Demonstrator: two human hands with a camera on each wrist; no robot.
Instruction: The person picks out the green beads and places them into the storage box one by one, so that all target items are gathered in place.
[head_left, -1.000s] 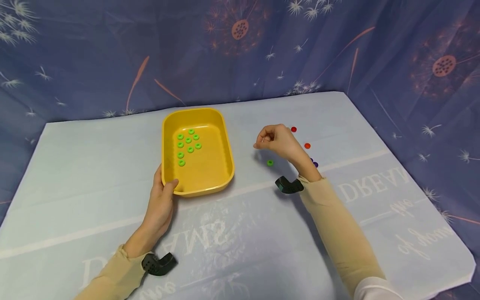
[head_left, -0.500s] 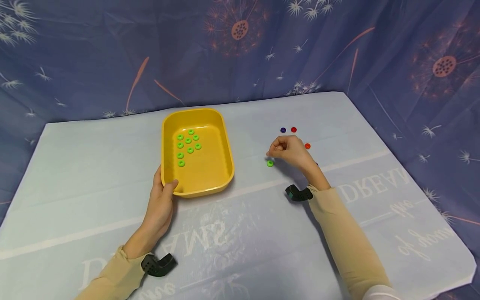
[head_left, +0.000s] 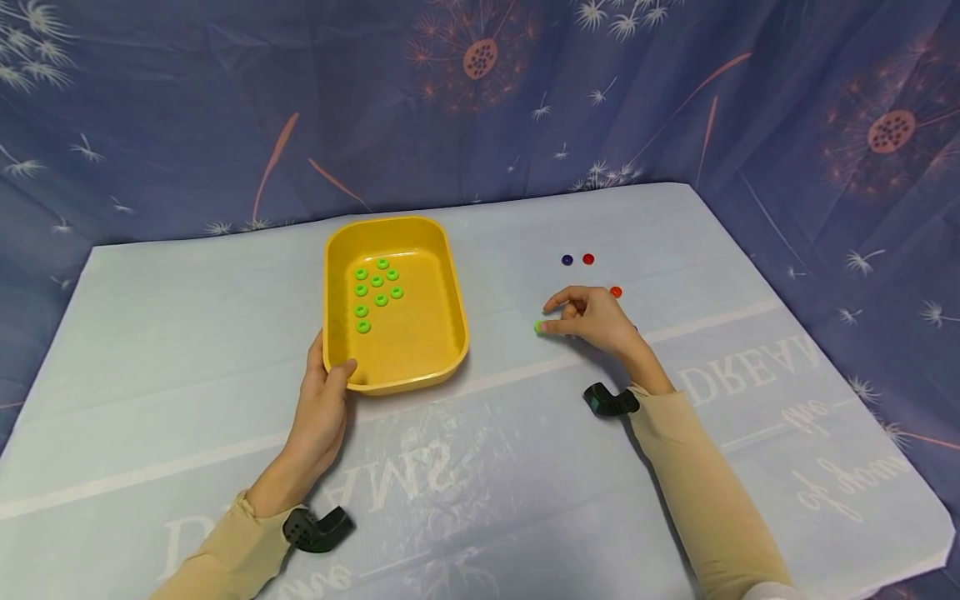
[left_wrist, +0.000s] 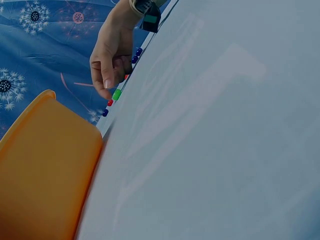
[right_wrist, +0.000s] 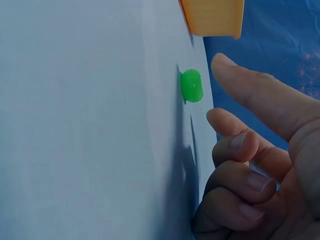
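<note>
My left hand (head_left: pixel 322 417) grips the near left corner of a yellow tray (head_left: pixel 412 354), its thumb over the rim. Several green ring-shaped beads (head_left: pixel 381 300) lie inside, toward the tray's left side. Right of the tray, my right hand (head_left: pixel 596 321) hovers low over the table beside a single green bead (head_left: pixel 537 327), which the thumb partly covers. In the right wrist view that green bead (right_wrist: pixel 192 86) stays on the cloth, with thumb and forefinger spread apart near it and the other fingers curled. Nothing is between the fingertips.
Behind the right hand lie a dark blue bead (head_left: pixel 567 260), a red bead (head_left: pixel 588 259) and an orange-red bead (head_left: pixel 616 292). More dark blue beads (left_wrist: pixel 136 55) show in the left wrist view. A patterned curtain (head_left: pixel 480 125) hangs behind the cloth-covered table (head_left: pixel 187 350).
My right hand has moved right and nearer to me, down to the lone green bead, and its thumb and forefinger have spread. The left hand and tray have stayed still.
</note>
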